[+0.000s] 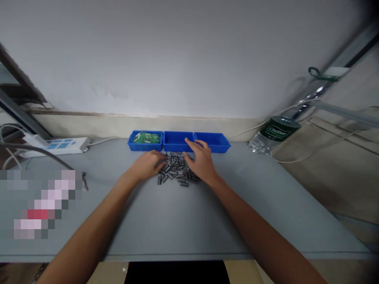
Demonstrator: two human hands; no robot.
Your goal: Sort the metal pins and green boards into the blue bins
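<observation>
A loose heap of small grey metal cylinders and thin pins [175,170] lies on the table in front of the blue bins. My left hand [150,163] rests at the heap's left edge, thumb apart from the bent fingers, with nothing visible in its grasp. Over the right side of the heap is my right hand [201,158], its fingers spread and nothing seen between them. The index finger reaches towards the middle blue bin [177,138]. To its left, a blue bin [145,148] holds small green and white pieces; another blue bin [217,148] stands on the right.
A white power strip [69,145] with cables sits at the back left of the grey table [177,228]. Towards the back right stands a large clear bottle with a green label [276,129]. Behind the bins rises a wall [183,59]. A blurred-out item [44,205] lies at left.
</observation>
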